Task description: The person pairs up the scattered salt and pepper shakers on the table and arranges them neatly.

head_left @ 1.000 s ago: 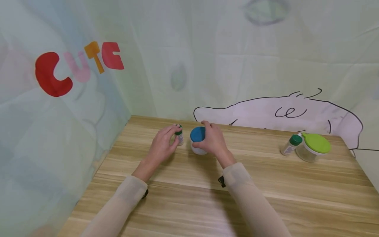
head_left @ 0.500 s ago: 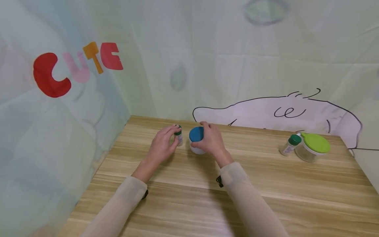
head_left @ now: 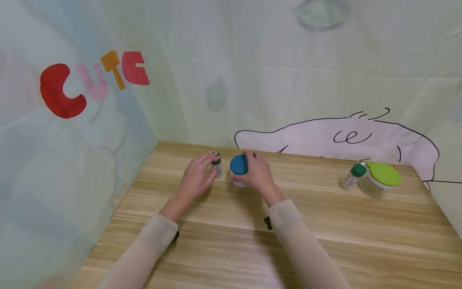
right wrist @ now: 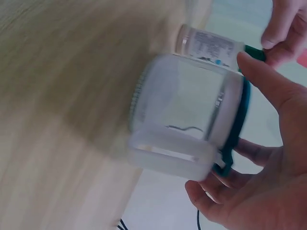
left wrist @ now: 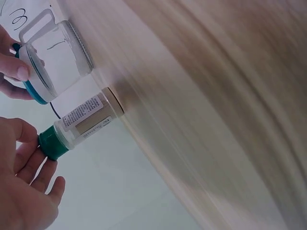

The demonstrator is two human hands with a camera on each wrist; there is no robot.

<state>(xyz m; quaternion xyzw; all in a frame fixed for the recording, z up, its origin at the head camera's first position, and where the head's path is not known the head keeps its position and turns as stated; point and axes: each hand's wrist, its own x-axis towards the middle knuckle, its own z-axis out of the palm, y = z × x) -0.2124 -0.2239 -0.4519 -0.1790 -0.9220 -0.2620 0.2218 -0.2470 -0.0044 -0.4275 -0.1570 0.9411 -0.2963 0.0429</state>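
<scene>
My left hand (head_left: 195,176) pinches the green cap (left wrist: 53,142) of a small clear seasoning bottle (left wrist: 88,117) between thumb and fingers. The bottle stands upright on the wooden table, a printed label on its side. Just to its right stands a clear jar (right wrist: 187,105) with a side handle (right wrist: 168,152) and a blue lid (head_left: 239,165). Around that lid my right hand (head_left: 259,172) spreads its grip, thumb at the near side and fingers at the far side. A narrow gap separates bottle and jar in the head view.
At the table's right, another green-capped bottle (head_left: 353,176) stands against a clear jar with a lime-green lid (head_left: 385,174). A printed cloth backdrop (head_left: 195,80) rises along the table's back and left edges. The wooden tabletop (head_left: 223,241) extends toward me.
The head view shifts very slightly. My right fingers settle a little lower around the blue lid, while my left hand stays on the bottle's cap.
</scene>
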